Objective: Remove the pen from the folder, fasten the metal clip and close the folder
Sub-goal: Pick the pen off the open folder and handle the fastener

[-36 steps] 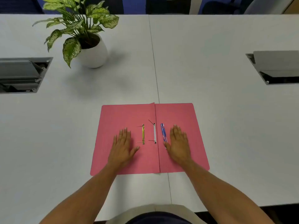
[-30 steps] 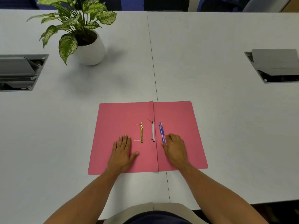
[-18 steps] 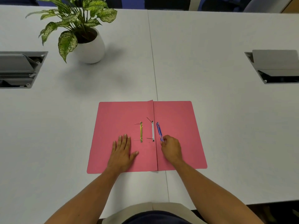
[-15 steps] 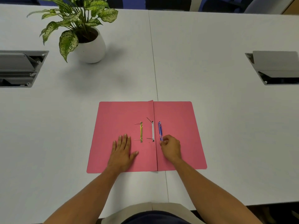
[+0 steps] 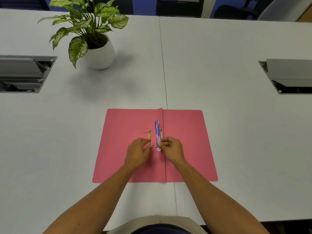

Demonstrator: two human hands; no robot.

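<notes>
Counter point(image 5: 219, 68) space runs white and wide, with a potted plant point(image 5: 94, 39) far left and two grey cable hatches, one at each side edge, all well apart from the work; that leaves the near centre free for the folder point(image 5: 123, 125); it lies open and flat, spine running near to far, so both leaves and the fastener are reachable from above. Left hand point(image 5: 139, 152) sits over the left leaf near the spine, fingers loosely curled and not gripping anything I can make out, its fingertips just beside the yellow bar of the metal clip point(image 5: 149, 136), probably waiting to take it up or steady the leaf. Right hand point(image 5: 171, 147) is pressed into a pinch on the near end of the pen point(image 5: 157, 132), thumb and forefinger together; the pen points far, over the left leaf just left of the spine, between the yellow bar and the white strip point(image 5: 161, 134) of the fastener; whether it is lifted clear or touching the card I cannot tell. Pen removal looks like the step in hand; the clip is unfastened, the folder not yet closed.
</notes>
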